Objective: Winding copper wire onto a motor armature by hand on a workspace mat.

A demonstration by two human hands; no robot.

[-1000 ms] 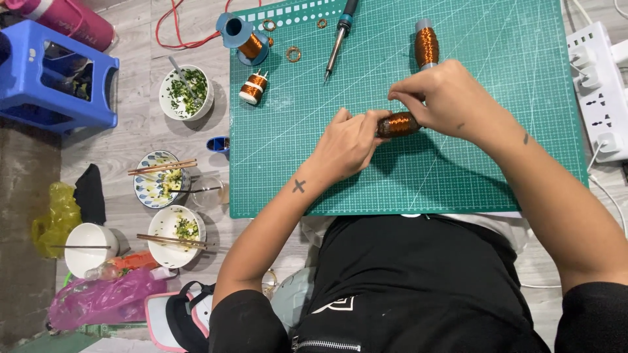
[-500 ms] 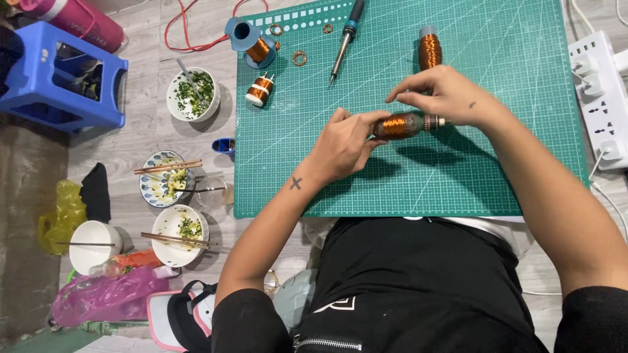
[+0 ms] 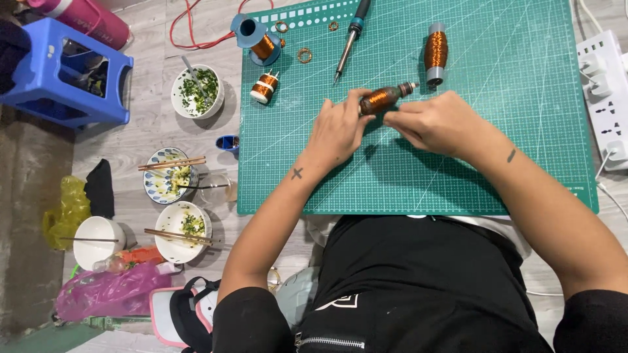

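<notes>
The coil [image 3: 378, 99] is glossy copper wire; the cutting mat [image 3: 458, 163] matt green; the stool [image 3: 62, 75] smooth plastic.

Copper-orange coil [image 3: 377, 99], green gridded cutting mat [image 3: 497, 163], blue stool [image 3: 62, 75], white power strip [image 3: 605, 98]

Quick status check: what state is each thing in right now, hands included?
Left hand: gripping the held coil.
Right hand: pinching the same coil.
Held coil: lifted, tilted.
Grey-capped spool: lying on the green mat.
Soldering iron: lying untouched.
Blue spool: partly wound.
Herb bowl: holding food.
</notes>
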